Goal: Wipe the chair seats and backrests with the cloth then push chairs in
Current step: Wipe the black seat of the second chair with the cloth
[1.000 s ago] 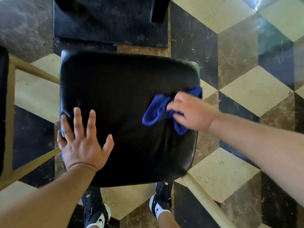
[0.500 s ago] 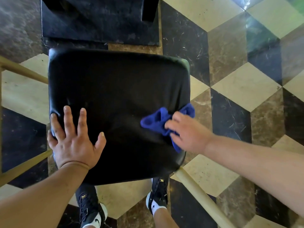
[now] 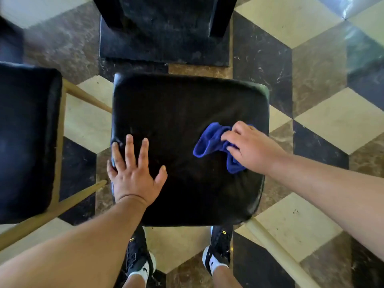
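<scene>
The left hand (image 3: pixel 136 177) lies flat, fingers spread, on the glossy black rounded-square chair seat (image 3: pixel 187 113); the right hand (image 3: pixel 252 149) pinches a crumpled blue cloth (image 3: pixel 209 140) against the seat's right side

Two black chair seats (image 3: pixel 187 146) (image 3: pixel 27 142), one blue cloth (image 3: pixel 209 140), two hands (image 3: pixel 135 175) (image 3: pixel 251 148), two shoes (image 3: pixel 139 258) (image 3: pixel 218 250).

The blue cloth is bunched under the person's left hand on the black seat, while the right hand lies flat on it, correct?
Not quite. The head view shows the blue cloth bunched under the right hand on the black seat, while the left hand lies flat on it.
</scene>
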The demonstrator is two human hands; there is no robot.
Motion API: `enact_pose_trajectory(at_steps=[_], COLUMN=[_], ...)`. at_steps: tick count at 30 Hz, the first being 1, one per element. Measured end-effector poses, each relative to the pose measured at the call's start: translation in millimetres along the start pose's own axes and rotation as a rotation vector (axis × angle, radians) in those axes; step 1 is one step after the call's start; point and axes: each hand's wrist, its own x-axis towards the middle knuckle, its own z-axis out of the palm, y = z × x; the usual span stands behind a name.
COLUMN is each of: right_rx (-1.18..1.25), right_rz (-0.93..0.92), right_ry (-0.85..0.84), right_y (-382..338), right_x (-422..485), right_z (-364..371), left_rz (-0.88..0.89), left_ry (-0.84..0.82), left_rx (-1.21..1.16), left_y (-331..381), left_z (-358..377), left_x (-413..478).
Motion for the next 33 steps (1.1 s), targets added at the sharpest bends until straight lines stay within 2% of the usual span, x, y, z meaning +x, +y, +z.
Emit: enact_pose_trajectory(at_steps=[5, 8, 10, 13, 15, 18, 22, 24, 27, 30, 33], right_rx=[0.232, 0.407, 0.451, 0.452, 0.450, 0.468, 0.520, 0.493, 0.394, 0.358, 0.261], right_rz=[0.453, 0.621, 0.597, 0.433, 0.327, 0.238, 0.222, 0.229, 0.071, -0.164, -0.342], right_ry=[0.281, 0.428, 0.460, 0.399, 0.332, 0.222, 0.131, 0.096, -0.040, -0.272, -0.397], right_y=[-43.2, -79.9, -106.0, -148.4, -173.7, -196.6, -216.0, -226.2, -246.7, -248.3, -210.9], right_x=[93.4, 139.2, 163.6, 187.0, 189.5, 173.4, 137.7, 121.0, 83.8, 42.8, 25.5], right_z=[-17.6, -14.9, -13.5, -9.2, -0.9, 20.4, 50.4, 65.0, 89.9, 103.6, 93.2], left_rz=[0.025, -0.048, -0.215, -0.628, -0.648, -0.577, -0.622, -0.662, -0.664, -0.565, -0.282], left_ry=[-0.202, -0.143, -0.152, -0.322, -0.350, -0.306, -0.380, -0.352, -0.368, -0.366, -0.379], left_rx=[-0.054, -0.339, -0.590, -1.182, -1.386, -1.433, -1.400, -1.402, -1.439, -1.193, -0.745], left_y=[-8.1, -14.9, -13.5, -9.7, -12.3, -12.2, -9.0, -7.6, -6.4, -9.5, -13.4], left_z=[-30.3, -66.7, -92.8, -131.4, -143.9, -148.3, -144.7, -142.8, -136.5, -121.2, -99.1], left_x=[8.3, 23.3, 40.0, 67.7, 76.6, 76.9, 71.5, 72.1, 74.1, 71.7, 59.8])
